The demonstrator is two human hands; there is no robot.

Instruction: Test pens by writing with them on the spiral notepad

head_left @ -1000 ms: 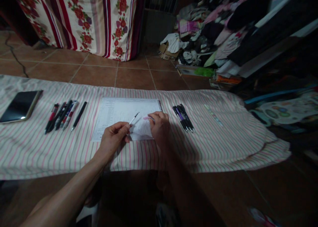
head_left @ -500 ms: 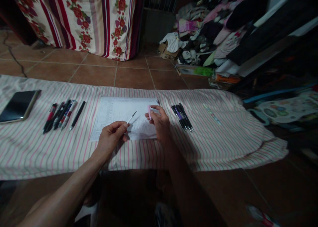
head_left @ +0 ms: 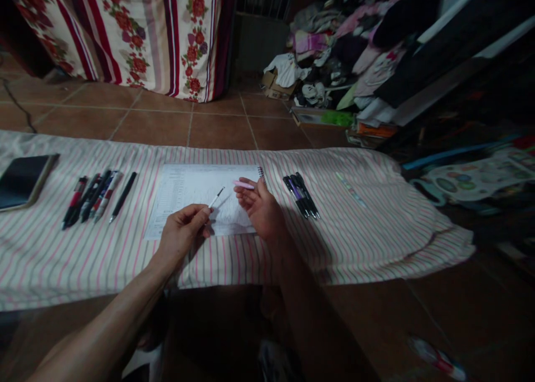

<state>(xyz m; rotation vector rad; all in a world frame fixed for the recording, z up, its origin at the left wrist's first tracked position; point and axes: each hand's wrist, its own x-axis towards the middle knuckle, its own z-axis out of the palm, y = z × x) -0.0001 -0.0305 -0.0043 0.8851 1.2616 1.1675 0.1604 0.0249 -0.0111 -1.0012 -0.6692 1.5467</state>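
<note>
My left hand (head_left: 184,226) pinches a thin white pen piece (head_left: 215,198) with a dark tip, which points up and to the right. Its lower end is hidden in my fingers. Between the fingertips and thumb of my right hand (head_left: 264,208) is a short pink pen piece (head_left: 243,185), lying nearly level; I cannot tell if it is a cap or part of a barrel. The two pieces are apart. Both hands hover over a spiral notebook (head_left: 200,173) with a printed, marked page.
Left of the notebook lie a lone black pen (head_left: 123,198), several other pens (head_left: 90,197) and a dark-screened tablet (head_left: 23,180). To the right are several black pens (head_left: 301,195) and a pale patterned strip (head_left: 351,189). A striped cloth (head_left: 388,231) covers the table.
In my right hand the pink piece has turned from upright to nearly level, and the palm has rolled upward. My left hand keeps its pinch. The whole view has shifted slightly.
</note>
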